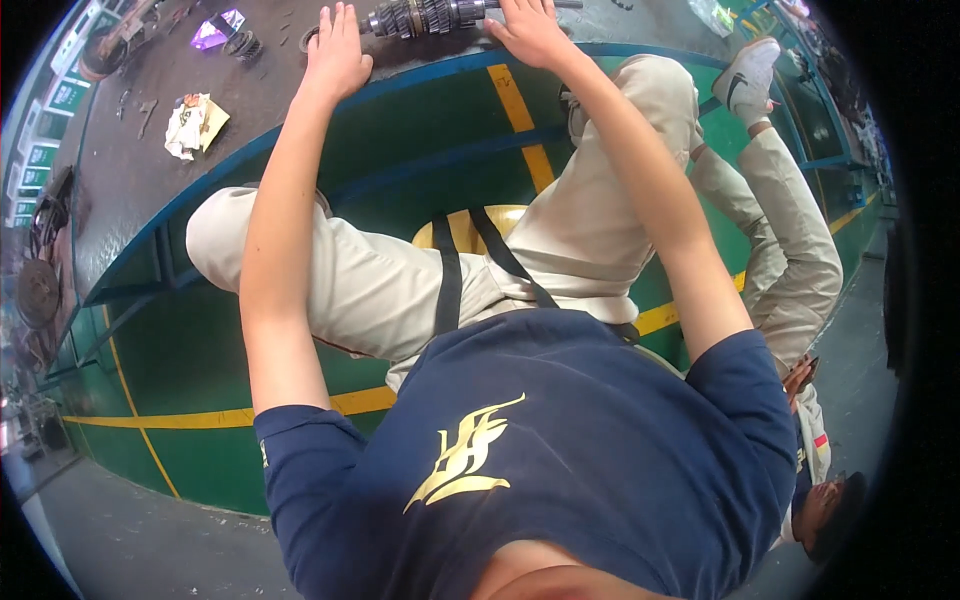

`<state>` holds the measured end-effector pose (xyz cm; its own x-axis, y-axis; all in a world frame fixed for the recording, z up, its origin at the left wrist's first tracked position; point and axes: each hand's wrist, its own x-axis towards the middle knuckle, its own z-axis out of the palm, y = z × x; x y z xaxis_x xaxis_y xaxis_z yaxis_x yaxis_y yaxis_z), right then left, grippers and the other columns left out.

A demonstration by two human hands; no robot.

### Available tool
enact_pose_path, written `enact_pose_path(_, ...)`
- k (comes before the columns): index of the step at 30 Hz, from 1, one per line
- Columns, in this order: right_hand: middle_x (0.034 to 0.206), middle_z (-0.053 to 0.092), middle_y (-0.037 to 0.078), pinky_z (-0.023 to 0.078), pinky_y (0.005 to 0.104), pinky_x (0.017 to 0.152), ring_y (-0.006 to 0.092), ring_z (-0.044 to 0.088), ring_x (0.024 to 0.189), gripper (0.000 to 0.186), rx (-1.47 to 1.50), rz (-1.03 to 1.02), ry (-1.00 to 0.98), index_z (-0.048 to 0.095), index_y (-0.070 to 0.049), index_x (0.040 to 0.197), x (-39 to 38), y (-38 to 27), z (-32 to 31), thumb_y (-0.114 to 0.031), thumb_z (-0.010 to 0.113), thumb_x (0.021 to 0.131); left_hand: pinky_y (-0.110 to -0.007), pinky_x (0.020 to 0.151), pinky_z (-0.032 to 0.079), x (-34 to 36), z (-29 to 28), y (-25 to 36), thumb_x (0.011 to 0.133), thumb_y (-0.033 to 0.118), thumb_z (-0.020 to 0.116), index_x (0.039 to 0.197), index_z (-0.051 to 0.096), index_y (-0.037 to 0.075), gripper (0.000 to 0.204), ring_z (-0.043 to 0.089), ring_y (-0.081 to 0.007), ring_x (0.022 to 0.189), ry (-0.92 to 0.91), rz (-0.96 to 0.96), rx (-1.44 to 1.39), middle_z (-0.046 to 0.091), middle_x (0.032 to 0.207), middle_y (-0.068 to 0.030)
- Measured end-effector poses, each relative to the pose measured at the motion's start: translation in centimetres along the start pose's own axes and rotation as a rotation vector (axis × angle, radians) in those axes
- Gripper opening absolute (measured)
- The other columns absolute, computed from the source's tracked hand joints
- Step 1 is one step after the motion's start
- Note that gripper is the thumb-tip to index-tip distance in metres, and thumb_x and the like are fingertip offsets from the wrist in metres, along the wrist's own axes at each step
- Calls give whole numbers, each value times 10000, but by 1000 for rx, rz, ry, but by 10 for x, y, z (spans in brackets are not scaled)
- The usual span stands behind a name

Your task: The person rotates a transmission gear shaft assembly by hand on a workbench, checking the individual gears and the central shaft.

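A metal gear shaft with several toothed wheels lies horizontally near the top of the head view on the dark workbench. My left hand rests at the shaft's left end with fingers stretched out and apart, beside a small metal ring. My right hand lies over or against the shaft's right part, its fingers extended; whether it bears on the shaft is hard to tell. Left of them are a small gear piece, a purple package and a crumpled paper.
I sit with my knees at the blue bench edge, on a yellow seat. Another person sits close on my right. Metal tools and dark parts lie at the bench's left. The floor is green with yellow lines.
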<state>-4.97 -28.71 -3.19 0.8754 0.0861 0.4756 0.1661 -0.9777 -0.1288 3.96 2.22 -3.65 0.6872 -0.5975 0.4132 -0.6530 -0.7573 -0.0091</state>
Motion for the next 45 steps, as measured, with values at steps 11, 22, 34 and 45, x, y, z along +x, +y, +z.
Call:
enact_pose_path(11,1377,427,280,264,475,1137,432,354,1317,700,127,-124,95,388,85,1371,-10,2,-18,-44,527,697,-497,1174,188,-16,-10,8,817,286,602,1485,267,-1,800,152,-339,1474,-39,8,-161,228,1563,-208)
enact_pose_path(22,1235,500,292,350,449,1060,450,445,1174,591,91,-40,32,480,100,1241,-7,-13,-36,-29,545,669,-520,1167,191,-8,-30,19,790,164,598,1408,373,-31,686,221,-335,1454,-86,-33,-114,366,1493,-196)
enact_pose_path(34,1456,335,314,177,449,1184,426,246,1406,802,31,100,-140,322,102,1414,-1,7,0,-57,553,662,-535,1155,214,20,-23,39,713,97,583,1471,334,58,799,172,-302,1476,-58,-130,19,231,1584,-128)
enact_pose_path(45,1470,297,318,159,529,1168,472,215,1400,805,-16,77,-53,286,83,1434,-8,-2,-3,-51,569,693,-493,1164,227,7,-22,42,731,123,633,1512,205,38,895,131,-363,1474,-47,-122,21,148,1592,-189)
